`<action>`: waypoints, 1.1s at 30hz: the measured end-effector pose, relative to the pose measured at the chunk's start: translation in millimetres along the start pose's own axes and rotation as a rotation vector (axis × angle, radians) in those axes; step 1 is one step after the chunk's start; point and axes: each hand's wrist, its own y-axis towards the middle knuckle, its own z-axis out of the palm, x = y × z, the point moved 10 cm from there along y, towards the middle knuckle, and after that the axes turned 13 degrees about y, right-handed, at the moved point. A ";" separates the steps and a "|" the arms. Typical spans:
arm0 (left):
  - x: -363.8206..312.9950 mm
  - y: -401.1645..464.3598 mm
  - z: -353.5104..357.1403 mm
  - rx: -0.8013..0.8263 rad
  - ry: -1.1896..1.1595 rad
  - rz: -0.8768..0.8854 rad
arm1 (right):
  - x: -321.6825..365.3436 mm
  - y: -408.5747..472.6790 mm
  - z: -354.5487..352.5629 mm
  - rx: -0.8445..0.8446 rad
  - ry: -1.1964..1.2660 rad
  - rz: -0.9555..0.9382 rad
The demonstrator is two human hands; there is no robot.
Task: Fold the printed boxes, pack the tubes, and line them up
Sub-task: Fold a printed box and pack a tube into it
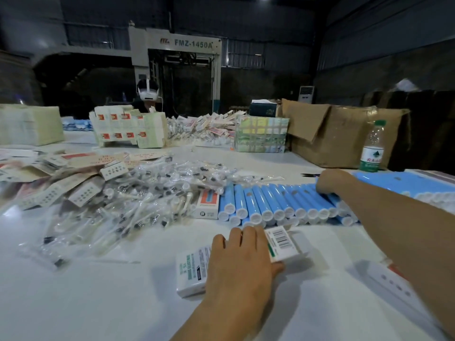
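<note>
My left hand lies on a white printed box near the table's front; fingers and thumb curl over its barcode end. A row of blue tubes with white caps lies behind it. My right hand reaches over the far right of that row, fingers curled down onto the tubes; I cannot tell whether it holds one. A folded box with a red panel stands at the row's left end. Flat box blanks lie at the left.
A heap of clear-wrapped small parts covers the table's left-middle. A water bottle and a brown carton stand at back right. Another flat blank lies under my right forearm. A person wearing a headset sits across the table.
</note>
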 end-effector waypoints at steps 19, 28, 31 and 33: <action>12.6 -13.4 -12.0 -0.051 0.042 -0.108 | 7.2 -202.7 29.6 -0.252 1.802 -0.116; 9.2 -14.4 -7.1 0.035 -0.031 -0.078 | 21.0 -218.0 22.5 -0.316 1.495 -0.237; 14.1 -16.2 -10.0 0.036 -0.041 -0.085 | 50.3 -218.0 -5.0 -0.271 1.330 -0.404; 12.4 -15.0 -7.8 0.058 -0.044 -0.069 | 93.8 -219.2 -19.5 -0.200 1.107 -0.574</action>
